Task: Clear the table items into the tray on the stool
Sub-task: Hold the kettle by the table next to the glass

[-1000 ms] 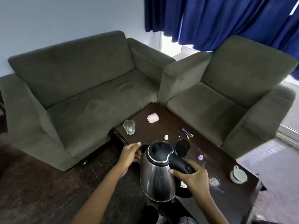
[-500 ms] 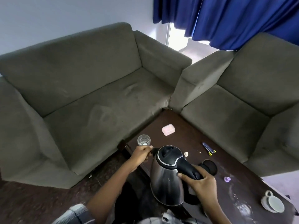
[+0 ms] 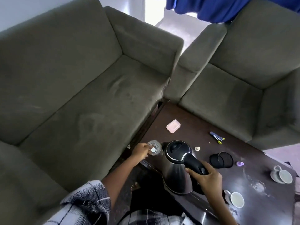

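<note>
Gripping the kettle (image 3: pixel 177 161) by its black handle, the right hand (image 3: pixel 206 177) holds it at the near edge of the table (image 3: pixel 186 125). The left hand (image 3: pixel 140 151) pinches the glass (image 3: pixel 154 149) just beside it. Cups (image 3: pixel 281 175), pens (image 3: pixel 216 138) and a pink box (image 3: pixel 173 128) remain, and the tray is not in view. Half a second ago the left hand was short of the glass.
</note>
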Tool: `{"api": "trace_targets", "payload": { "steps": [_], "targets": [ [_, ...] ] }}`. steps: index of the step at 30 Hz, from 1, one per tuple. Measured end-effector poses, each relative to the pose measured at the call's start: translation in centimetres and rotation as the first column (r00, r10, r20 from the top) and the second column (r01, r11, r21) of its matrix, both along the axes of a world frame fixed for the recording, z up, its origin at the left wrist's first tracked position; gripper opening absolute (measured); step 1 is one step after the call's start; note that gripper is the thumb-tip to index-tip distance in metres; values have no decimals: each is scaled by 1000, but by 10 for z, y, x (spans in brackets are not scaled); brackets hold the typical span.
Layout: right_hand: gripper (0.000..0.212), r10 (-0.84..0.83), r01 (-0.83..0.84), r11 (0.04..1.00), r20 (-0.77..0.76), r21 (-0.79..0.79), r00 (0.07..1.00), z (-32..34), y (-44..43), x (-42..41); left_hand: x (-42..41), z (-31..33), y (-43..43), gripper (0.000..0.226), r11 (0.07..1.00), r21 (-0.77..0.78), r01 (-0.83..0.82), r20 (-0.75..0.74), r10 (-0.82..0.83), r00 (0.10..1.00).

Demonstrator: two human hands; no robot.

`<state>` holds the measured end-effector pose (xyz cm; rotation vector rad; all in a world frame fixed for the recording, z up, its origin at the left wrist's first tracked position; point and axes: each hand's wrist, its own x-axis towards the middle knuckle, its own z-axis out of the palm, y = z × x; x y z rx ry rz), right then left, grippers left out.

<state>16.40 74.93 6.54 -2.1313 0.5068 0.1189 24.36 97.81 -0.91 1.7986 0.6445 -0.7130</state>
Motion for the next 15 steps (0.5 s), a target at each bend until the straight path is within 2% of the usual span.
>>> {"api": "trace_targets", "payload": {
  "steps": [2,7,9,11,13,15],
  "targets": [
    [33,-4,2,999,-44,-41,999,-7,4,3,6,-9,8,28,997,42,59,-16,-59,998],
    [40,-17,2,992,-119,-123,993,-23,9,13,22,-26,11,24,978,105,181,-41,-178,983],
    [41,-11,-12,989,-153,-150,988,-27,13,17,26,-32,13,22,944,167,285,-34,-283,958],
    [41,-15,-11,990,-183,-141,983,-31,16,20,28,-41,18,22,853,287,435,-41,-443,896],
    [41,-18,-11,990,-204,-141,979,-35,18,22,28,-42,23,30,713,423,559,-57,-596,801],
    [42,-27,-12,986,-222,-169,975,-38,19,25,30,-42,26,42,465,540,702,-150,-767,624]
  ]
}}
